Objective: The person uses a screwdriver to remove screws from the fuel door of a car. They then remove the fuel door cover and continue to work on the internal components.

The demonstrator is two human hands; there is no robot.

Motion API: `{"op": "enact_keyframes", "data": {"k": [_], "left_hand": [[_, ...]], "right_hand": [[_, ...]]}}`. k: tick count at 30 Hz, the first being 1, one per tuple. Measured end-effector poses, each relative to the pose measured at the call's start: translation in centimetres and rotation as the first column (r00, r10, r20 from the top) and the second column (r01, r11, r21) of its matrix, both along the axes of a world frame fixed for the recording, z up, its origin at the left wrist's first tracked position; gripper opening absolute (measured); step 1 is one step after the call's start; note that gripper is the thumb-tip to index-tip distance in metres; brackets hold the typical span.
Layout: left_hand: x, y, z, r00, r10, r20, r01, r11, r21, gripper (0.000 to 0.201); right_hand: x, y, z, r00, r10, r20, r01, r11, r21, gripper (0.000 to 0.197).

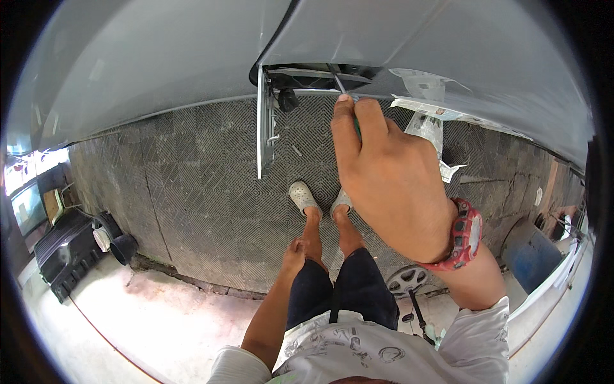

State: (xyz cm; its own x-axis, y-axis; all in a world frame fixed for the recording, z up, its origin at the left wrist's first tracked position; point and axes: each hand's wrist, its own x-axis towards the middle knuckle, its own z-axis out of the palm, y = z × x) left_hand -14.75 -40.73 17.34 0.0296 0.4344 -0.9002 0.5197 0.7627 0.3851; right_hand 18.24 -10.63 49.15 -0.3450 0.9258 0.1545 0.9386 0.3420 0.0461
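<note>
Below the hinged flap (pixel 261 125), dark floor mats (pixel 211 153) with a ribbed geometric pattern spread out to both sides, giving way to a pale floor (pixel 173 313) farther down, toward the wearer. The grey vehicle body (pixel 160 57) curves across above the flap, and printed paper sheets (pixel 448 114) hang along its edge well to the right. Far to the flap's lower left sits a black plastic case (pixel 67 249); far to its lower right stands a blue panel (pixel 531 253). A spoked wheel (pixel 407 279) shows below and to the right, and perforated clogs (pixel 300 197) stand just below.

Right of the flap's upper end, the screwdriver-like tool (pixel 339 84) reaches into a dark recess (pixel 307 75). Its long axis slants, the metal shank running away from the wearer and slightly left; its tip is lost in the shadow. A black round cap (pixel 288 100) is just beside the flap.

The right hand (pixel 400 173), lower right of the flap, grips the tool's green handle, thumb and forefinger close together. The left hand (pixel 294 254), below the flap, has loosely bent fingers beside the left leg; whether they hold anything cannot be told.
</note>
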Motion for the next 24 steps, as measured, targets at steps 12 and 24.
{"op": "enact_keyframes", "data": {"k": [12, 24], "left_hand": [[-3.2, -2.3, 0.5, 0.982, -0.126, -0.143, 0.13, 0.991, 0.022, 0.028], [-1.2, -1.4, 1.7, 0.989, -0.114, -0.093, 0.121, 0.989, 0.078, 0.028]], "right_hand": [[-0.5, -0.6, 0.6, 0.988, -0.051, 0.144, 0.064, 0.994, -0.086, 0.053], [-0.4, -0.6, 0.2, 0.984, -0.056, 0.17, 0.067, 0.996, -0.062, 0.051]]}}
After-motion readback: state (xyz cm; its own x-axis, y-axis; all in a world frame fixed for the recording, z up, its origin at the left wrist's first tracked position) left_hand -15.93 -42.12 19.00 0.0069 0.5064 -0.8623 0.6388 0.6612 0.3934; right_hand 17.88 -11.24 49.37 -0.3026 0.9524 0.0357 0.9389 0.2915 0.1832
